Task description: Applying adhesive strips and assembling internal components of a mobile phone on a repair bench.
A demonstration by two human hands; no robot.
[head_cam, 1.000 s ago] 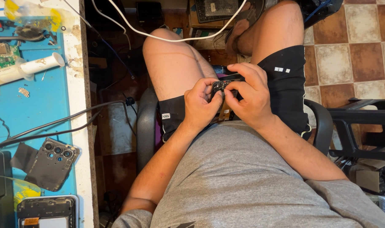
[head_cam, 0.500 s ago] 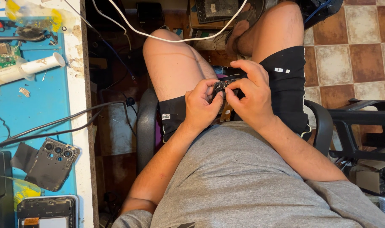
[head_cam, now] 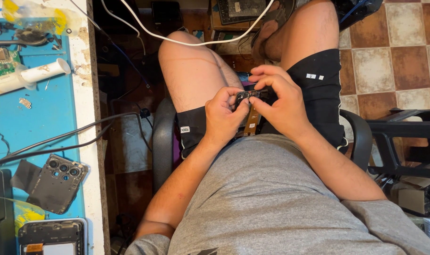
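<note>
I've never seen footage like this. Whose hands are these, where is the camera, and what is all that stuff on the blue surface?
No machine here: the camera sits on a person's head and looks straight down at their lap as they sit in a chair. The left hand and right hand together pinch a small dark electronic part with a thin orange ribbon strip hanging below it. At the left is a blue work mat. On it lie a dark phone back cover with camera holes, a green circuit board, a white tube and black cables.
</note>
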